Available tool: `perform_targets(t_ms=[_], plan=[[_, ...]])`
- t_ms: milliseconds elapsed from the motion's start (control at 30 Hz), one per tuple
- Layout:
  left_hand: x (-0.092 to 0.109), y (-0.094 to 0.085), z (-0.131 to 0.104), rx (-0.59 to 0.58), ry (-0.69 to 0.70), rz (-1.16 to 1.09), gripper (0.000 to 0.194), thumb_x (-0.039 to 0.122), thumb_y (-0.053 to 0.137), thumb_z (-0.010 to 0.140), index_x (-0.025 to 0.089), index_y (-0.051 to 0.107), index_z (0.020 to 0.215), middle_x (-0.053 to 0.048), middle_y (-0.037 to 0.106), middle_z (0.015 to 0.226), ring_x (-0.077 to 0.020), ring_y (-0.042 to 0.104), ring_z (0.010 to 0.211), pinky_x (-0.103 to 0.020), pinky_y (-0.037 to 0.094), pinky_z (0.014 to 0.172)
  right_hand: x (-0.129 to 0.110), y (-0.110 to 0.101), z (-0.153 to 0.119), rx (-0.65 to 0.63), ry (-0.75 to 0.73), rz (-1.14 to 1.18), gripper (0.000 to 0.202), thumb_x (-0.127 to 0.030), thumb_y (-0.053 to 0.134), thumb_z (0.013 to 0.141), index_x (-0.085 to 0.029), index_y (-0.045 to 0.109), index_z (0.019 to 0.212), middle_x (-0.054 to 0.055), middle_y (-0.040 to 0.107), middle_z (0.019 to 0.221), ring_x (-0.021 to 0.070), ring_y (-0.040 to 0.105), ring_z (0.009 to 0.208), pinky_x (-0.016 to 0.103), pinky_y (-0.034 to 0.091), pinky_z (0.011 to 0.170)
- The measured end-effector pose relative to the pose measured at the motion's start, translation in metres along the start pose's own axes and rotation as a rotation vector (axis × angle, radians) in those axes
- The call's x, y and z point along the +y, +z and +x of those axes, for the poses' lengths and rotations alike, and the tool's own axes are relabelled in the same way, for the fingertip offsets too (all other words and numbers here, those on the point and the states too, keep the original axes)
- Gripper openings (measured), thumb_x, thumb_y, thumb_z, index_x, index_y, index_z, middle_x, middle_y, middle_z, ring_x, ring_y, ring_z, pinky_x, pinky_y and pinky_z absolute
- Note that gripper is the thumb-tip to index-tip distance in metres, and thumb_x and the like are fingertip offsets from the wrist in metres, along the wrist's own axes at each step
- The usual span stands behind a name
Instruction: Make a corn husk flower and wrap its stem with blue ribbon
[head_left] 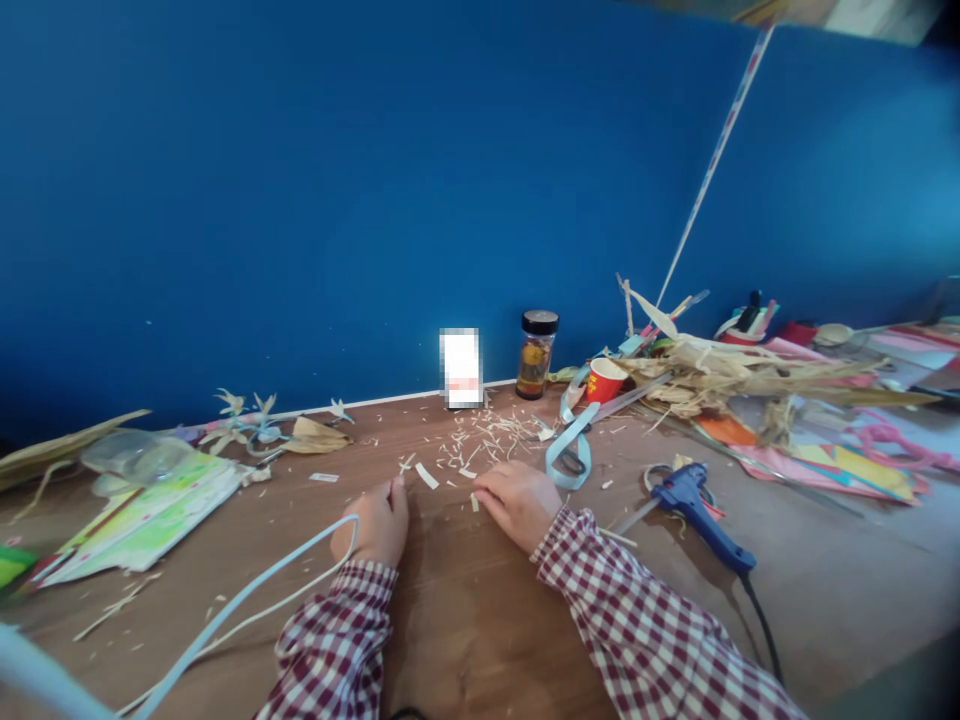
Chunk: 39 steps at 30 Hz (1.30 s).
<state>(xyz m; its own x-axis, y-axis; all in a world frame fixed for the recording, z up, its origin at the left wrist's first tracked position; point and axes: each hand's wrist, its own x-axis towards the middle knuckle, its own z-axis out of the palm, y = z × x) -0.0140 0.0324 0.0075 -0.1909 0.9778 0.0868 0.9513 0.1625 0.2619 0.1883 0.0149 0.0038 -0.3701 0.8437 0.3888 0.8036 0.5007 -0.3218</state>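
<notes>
My left hand (pixel 375 525) rests above the brown table with its fingers curled together; a tiny pale piece seems to show at the thumb and fingertip. Across from it, my right hand (pixel 517 500) is closed in a pinch, with a small pale strip (pixel 475 503) at its fingertips. The hands are apart. Between and just beyond them lies a flat white strip (pixel 427 476), and behind that many thin pale shavings (pixel 487 440) are scattered. A light blue ribbon (pixel 559 465) loops beyond my right hand.
A blue glue gun (pixel 701 515) with a black cord lies right. Toward the wall stand a dark-lidded jar (pixel 535 355), a red cup (pixel 604 380) and a blurred white rectangle (pixel 461 368). Dry husks (pixel 720 370) spread right; a painted sheet (pixel 161 515) lies left. White cords (pixel 262 590) cross the left foreground.
</notes>
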Motion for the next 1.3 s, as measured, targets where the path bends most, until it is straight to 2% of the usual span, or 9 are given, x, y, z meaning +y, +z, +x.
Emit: perform_targets(t_ms=[100, 333, 500, 633, 767, 867, 967, 1067, 1300], plan=[[-0.001, -0.001, 0.0, -0.022, 0.018, 0.008, 0.045, 0.041, 0.029, 0.084, 0.022, 0.069, 0.074, -0.011, 0.069, 0.071, -0.0238, 0.061, 0.063, -0.027, 0.032, 0.048, -0.006, 0.0, -0.001, 0.013, -0.049, 0.029, 0.019, -0.027, 0.045, 0.086, -0.02, 0.061, 0.092, 0.004, 0.062, 0.088, 0.0145, 0.054, 0.083, 0.025, 0.04, 0.074], [-0.006, 0.003, 0.002, -0.029, -0.003, -0.165, 0.04, 0.043, 0.039, 0.081, 0.024, 0.065, 0.104, -0.009, 0.07, 0.089, -0.0243, 0.062, 0.078, -0.027, 0.039, 0.058, -0.028, -0.005, -0.009, -0.127, -0.225, 0.038, 0.021, -0.029, 0.043, 0.087, -0.02, 0.061, 0.092, 0.004, 0.063, 0.085, 0.0144, 0.055, 0.082, 0.024, 0.04, 0.073], [-0.005, 0.008, 0.001, 0.075, 0.006, -0.155, 0.035, 0.039, 0.04, 0.082, 0.024, 0.067, 0.099, -0.008, 0.071, 0.085, -0.0217, 0.063, 0.073, -0.026, 0.038, 0.057, -0.043, -0.007, -0.016, -0.165, -0.25, 0.04, 0.022, -0.031, 0.043, 0.087, -0.021, 0.062, 0.093, 0.003, 0.064, 0.084, 0.0142, 0.056, 0.08, 0.023, 0.039, 0.071], [-0.003, 0.012, -0.003, 0.16, 0.038, -0.298, 0.03, 0.038, 0.044, 0.08, 0.023, 0.068, 0.091, -0.005, 0.07, 0.077, -0.019, 0.062, 0.069, -0.025, 0.039, 0.058, -0.048, -0.008, -0.017, -0.188, -0.271, 0.066, 0.021, -0.03, 0.043, 0.087, -0.021, 0.061, 0.092, 0.003, 0.064, 0.084, 0.0139, 0.056, 0.08, 0.023, 0.039, 0.069], [0.003, 0.014, -0.011, 0.318, 0.249, -0.48, 0.029, 0.035, 0.043, 0.081, 0.018, 0.066, 0.086, -0.007, 0.069, 0.081, -0.0164, 0.06, 0.071, -0.025, 0.041, 0.067, -0.052, -0.002, -0.016, -0.105, -0.163, 0.122, 0.019, -0.035, 0.047, 0.085, -0.02, 0.06, 0.084, 0.002, 0.062, 0.08, 0.0124, 0.055, 0.072, 0.022, 0.037, 0.065], [0.008, 0.015, -0.018, 0.294, 0.417, -0.509, 0.029, 0.032, 0.038, 0.084, 0.018, 0.062, 0.08, -0.006, 0.066, 0.078, -0.0156, 0.058, 0.071, -0.025, 0.04, 0.067, -0.05, 0.006, -0.014, 0.006, -0.025, 0.151, 0.022, -0.035, 0.043, 0.087, -0.019, 0.056, 0.077, 0.002, 0.059, 0.075, 0.0118, 0.052, 0.068, 0.022, 0.036, 0.062], [0.01, 0.017, -0.022, 0.285, 0.397, -0.477, 0.031, 0.031, 0.034, 0.086, 0.018, 0.057, 0.07, -0.004, 0.06, 0.066, -0.0149, 0.054, 0.064, -0.025, 0.037, 0.061, -0.044, 0.011, -0.013, 0.066, 0.069, 0.172, 0.029, -0.031, 0.033, 0.091, -0.018, 0.052, 0.073, 0.001, 0.056, 0.068, 0.0118, 0.051, 0.063, 0.022, 0.035, 0.06], [0.01, 0.02, -0.022, 0.282, 0.344, -0.508, 0.036, 0.03, 0.031, 0.087, 0.019, 0.052, 0.06, -0.003, 0.054, 0.056, -0.0138, 0.051, 0.056, -0.024, 0.035, 0.057, -0.038, 0.012, -0.013, 0.056, 0.129, 0.188, 0.034, -0.031, 0.029, 0.092, -0.018, 0.049, 0.068, 0.0, 0.053, 0.06, 0.0116, 0.049, 0.058, 0.022, 0.034, 0.057], [0.009, 0.024, -0.024, 0.255, 0.369, -0.658, 0.04, 0.034, 0.035, 0.086, 0.02, 0.049, 0.052, -0.001, 0.051, 0.049, -0.0129, 0.048, 0.05, -0.024, 0.035, 0.055, -0.039, 0.015, -0.014, 0.014, 0.119, 0.211, 0.036, -0.031, 0.031, 0.091, -0.018, 0.048, 0.062, 0.0, 0.051, 0.056, 0.0111, 0.047, 0.054, 0.022, 0.034, 0.053]])
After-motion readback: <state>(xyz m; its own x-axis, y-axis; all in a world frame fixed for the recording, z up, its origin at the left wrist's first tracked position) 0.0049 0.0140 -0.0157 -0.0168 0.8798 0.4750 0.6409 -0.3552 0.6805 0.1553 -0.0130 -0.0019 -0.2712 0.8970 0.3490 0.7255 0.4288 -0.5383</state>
